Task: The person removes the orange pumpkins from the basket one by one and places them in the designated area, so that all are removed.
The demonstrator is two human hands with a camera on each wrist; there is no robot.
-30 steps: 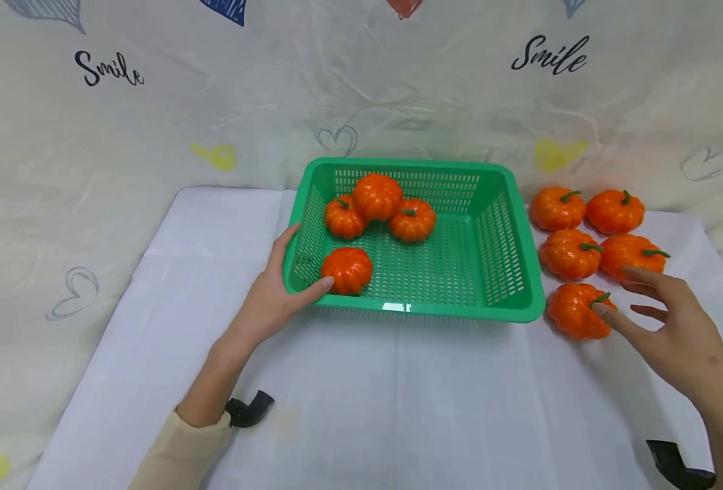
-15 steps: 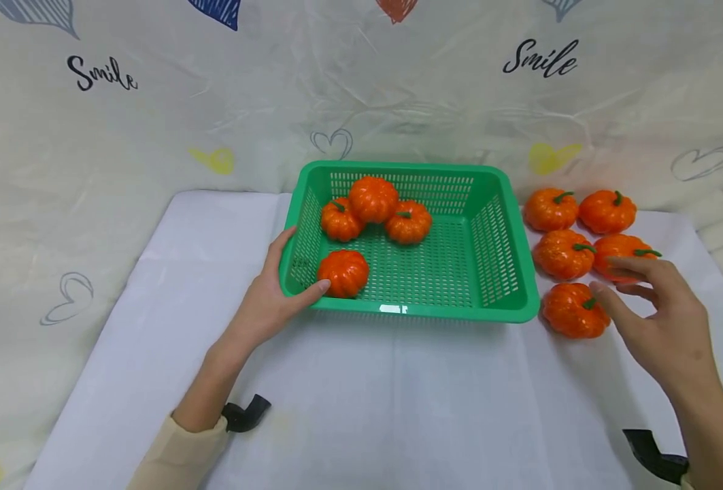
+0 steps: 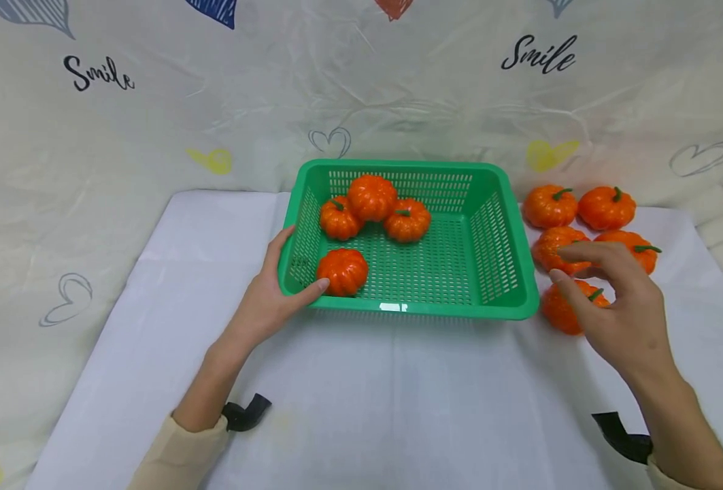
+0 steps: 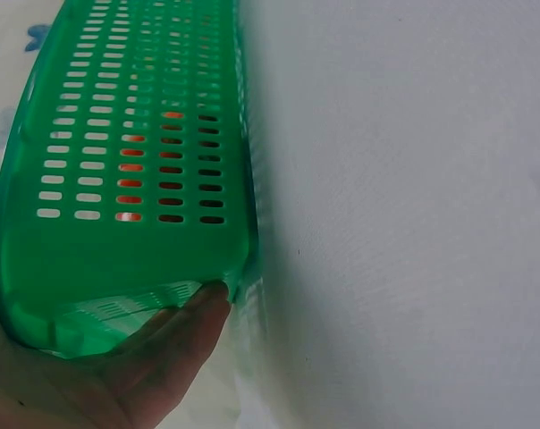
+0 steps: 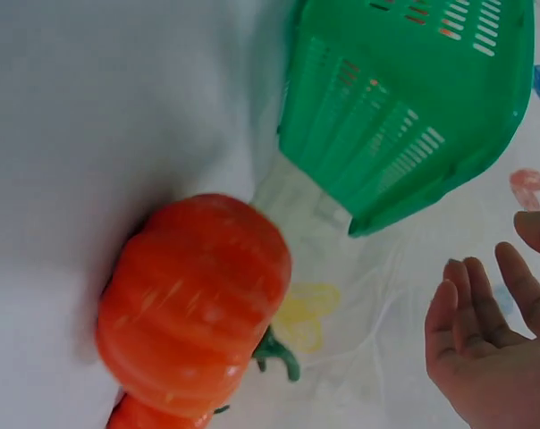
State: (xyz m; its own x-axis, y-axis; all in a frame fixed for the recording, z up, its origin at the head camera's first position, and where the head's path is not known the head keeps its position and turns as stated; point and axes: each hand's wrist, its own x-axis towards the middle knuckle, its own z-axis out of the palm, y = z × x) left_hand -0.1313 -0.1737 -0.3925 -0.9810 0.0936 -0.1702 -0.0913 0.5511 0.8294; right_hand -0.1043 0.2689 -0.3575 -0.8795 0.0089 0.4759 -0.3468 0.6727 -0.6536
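Note:
A green plastic basket (image 3: 447,311) stands mid-table with several small orange pumpkins in it, one of them a pumpkin (image 3: 344,272) in its front left corner. My left hand (image 3: 269,299) grips the basket's left end, thumb over the front rim; in the left wrist view its fingers (image 4: 194,331) curl under the end wall. To the right of the basket, my right hand (image 3: 627,313) is held above the nearest loose pumpkin (image 3: 563,313), partly covering it. The right wrist view shows that hand's fingers apart from the pumpkin (image 5: 194,304), holding nothing.
Several more loose pumpkins, among them a far pumpkin (image 3: 607,208), sit right of the basket on the white tablecloth (image 3: 398,395). Behind the table hangs a pale printed sheet (image 3: 398,82). Black curved pieces (image 3: 247,413) show at both wrists.
My right hand has moved left over the nearest loose pumpkin, toward the basket. The left hand keeps its hold on the basket, and the pumpkins stay where they were.

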